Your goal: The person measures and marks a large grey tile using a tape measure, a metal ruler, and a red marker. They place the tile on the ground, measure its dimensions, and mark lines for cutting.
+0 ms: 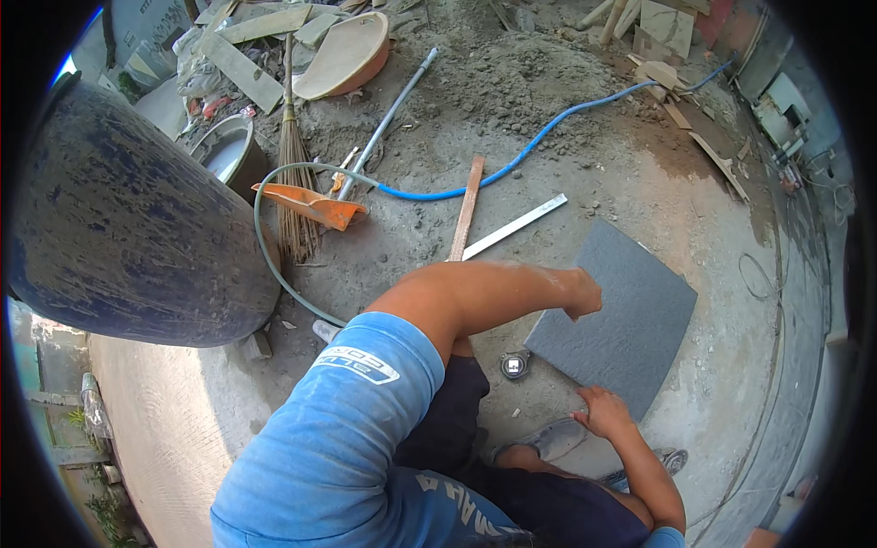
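"Fingers of the right hand (607, 413) bend close together at the near-left edge of a dark grey slab (649, 306); whether they grip it or merely rest there is unclear."

"And the other side?"

"The left hand (583, 294) curls over the slab, just inside its far-left edge. Its fingers turn down, mostly hidden; whether they hold anything cannot be told."

"Where does the slab lie?"

"Flat on dusty ground (722, 237), toward the right edge, where a wall (822, 283) runs."

"How far along is the work?"

"Early, by appearances. The slab is laid out within reach of both hands, its visible outline unbroken. No cut or drawn line can be made out on it, so any marking or trimming seems yet to be done."

"Tools?"

"A round black tape measure (514, 365), by its look, sits on the ground just beside the slab's left corner, in neither hand."

"And farther out?"

"A white strip (516, 226) and a reddish-brown wooden stick (470, 205) lie beyond the slab's far-left edge, both untouched. Past them, a blue hose (429, 195) winds toward the ground's far right corner, while an orange dustpan (315, 205) and a big dark barrel (137, 210) occupy the left."
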### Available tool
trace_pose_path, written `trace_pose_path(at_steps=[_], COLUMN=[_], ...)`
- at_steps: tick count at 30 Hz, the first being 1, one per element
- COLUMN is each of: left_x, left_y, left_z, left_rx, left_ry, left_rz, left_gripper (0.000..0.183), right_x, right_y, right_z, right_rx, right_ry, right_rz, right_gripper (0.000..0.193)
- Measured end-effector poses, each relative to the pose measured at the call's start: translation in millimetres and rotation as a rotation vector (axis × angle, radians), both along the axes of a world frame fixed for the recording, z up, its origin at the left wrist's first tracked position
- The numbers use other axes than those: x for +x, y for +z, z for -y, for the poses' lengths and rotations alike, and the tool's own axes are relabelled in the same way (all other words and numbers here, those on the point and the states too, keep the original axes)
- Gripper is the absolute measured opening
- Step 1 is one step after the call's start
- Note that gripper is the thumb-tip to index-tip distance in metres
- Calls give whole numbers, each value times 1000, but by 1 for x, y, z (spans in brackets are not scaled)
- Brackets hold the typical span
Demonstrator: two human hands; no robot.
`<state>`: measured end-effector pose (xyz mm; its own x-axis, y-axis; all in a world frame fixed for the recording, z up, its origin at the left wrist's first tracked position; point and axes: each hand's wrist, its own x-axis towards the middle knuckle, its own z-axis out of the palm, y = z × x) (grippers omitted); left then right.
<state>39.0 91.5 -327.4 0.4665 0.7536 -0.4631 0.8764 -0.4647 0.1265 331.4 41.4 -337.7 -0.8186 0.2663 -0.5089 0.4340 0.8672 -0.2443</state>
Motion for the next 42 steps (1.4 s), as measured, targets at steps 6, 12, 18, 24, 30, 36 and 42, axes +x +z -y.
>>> trace_pose_path(at_steps=[6,12,18,24,30,36,42], left_x=[-18,-33,-37,-43,-45,-57,-77], left_y=[-3,1,-2,-5,-2,8,12], left_z=[21,26,29,33,28,22,26], left_rx=[-89,-119,-137,-151,-149,-111,-72], left_ry=[34,128,143,163,176,224,283], left_rz=[-53,-74,-111,-91,-81,-49,-10], left_gripper=[51,56,58,57,57,56,54], right_x=[-9,-9,-2,-5,0,2,2], right_y=[7,14,9,9,7,4,5], right_z=[-3,-5,-6,0,0,-2,-1], right_rx=[2,-17,-13,-55,-58,-33,-31], right_ry=[-32,-66,-76,-128,-112,-106,-107], right_rz=[-28,-8,-43,-42,-63,-105,-88], right_gripper=[52,51,55,51,54,53,52])
